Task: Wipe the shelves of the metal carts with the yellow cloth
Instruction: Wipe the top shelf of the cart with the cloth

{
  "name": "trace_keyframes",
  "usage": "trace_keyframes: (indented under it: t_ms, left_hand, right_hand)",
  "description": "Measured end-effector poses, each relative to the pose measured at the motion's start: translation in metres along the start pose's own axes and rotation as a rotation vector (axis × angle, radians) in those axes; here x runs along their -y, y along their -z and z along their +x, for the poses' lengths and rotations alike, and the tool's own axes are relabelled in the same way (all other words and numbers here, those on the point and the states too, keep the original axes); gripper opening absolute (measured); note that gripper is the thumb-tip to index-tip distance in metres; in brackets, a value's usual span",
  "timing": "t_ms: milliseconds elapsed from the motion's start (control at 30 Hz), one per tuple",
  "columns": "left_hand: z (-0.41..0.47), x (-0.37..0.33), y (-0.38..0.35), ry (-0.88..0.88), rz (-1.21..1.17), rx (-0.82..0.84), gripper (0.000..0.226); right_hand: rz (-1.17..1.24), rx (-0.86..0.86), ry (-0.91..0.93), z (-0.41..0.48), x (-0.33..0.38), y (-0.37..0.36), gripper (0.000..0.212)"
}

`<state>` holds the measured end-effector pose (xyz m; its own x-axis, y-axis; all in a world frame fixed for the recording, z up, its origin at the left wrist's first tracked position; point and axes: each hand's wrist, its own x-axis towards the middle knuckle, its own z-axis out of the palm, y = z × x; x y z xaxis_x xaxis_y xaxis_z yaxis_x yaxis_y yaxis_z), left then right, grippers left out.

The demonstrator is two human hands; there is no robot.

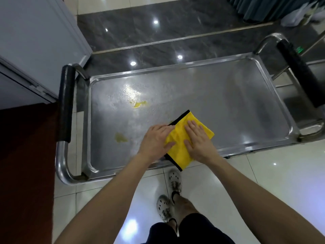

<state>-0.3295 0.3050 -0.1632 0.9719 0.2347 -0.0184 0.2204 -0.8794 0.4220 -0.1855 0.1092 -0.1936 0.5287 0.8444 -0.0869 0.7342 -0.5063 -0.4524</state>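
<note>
A folded yellow cloth (179,138) with a black edge lies on the near rim of the metal cart's top shelf (219,95), one corner hanging over the front edge. My left hand (156,138) holds the cloth's left side, fingers on top and thumb curled onto its near part. My right hand (197,140) presses flat on the cloth's right half with straight fingers. Two yellow smears mark the shelf: one (139,103) near the middle left beside a wet patch, another (120,137) left of my left hand.
The cart has black padded handles at its left (66,103) and right (300,73) ends. A grey cabinet (35,41) and a dark red panel (26,164) stand to the left. A second metal frame (299,95) sits at the right. My feet (168,194) stand on white tiles below.
</note>
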Motion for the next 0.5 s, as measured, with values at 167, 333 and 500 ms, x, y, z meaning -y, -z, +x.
trace_keyframes:
  t_ms: [167,333,500]
  left_hand:
    - [0.002,-0.014,-0.015,0.031,0.003,0.089,0.075]
    - [0.009,-0.016,-0.015,0.110,-0.029,-0.035,0.036]
    - [0.026,-0.002,0.013,0.190,-0.024,-0.003,0.044]
  right_hand:
    - [0.065,0.142,0.030,-0.003,-0.020,0.014,0.102]
    - [-0.021,0.124,0.054,-0.002,-0.013,0.007,0.105]
    - [-0.159,0.110,0.009,0.001,0.011,-0.004,0.104]
